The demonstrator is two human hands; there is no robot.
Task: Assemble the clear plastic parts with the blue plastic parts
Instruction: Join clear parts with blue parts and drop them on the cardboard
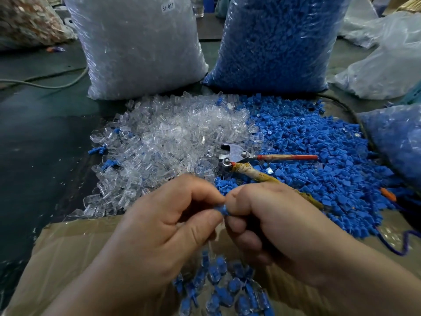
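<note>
My left hand point(168, 226) and my right hand point(273, 222) meet at their fingertips low in the middle of the view. Between them they pinch one small blue plastic part point(221, 210); whether a clear part is on it is hidden by the fingers. Behind the hands a heap of loose clear plastic parts point(173, 142) lies on the left and a heap of loose blue plastic parts point(319, 160) on the right. Under my hands a cardboard box point(68, 247) holds several joined clear-and-blue pieces point(227, 290).
Pliers point(237, 156) with one red and one cloth-wrapped handle lie where the two heaps meet. A big bag of clear parts point(139, 44) and a big bag of blue parts point(278, 42) stand behind. More plastic bags point(387, 62) sit at the right, a cable point(45, 84) at the left.
</note>
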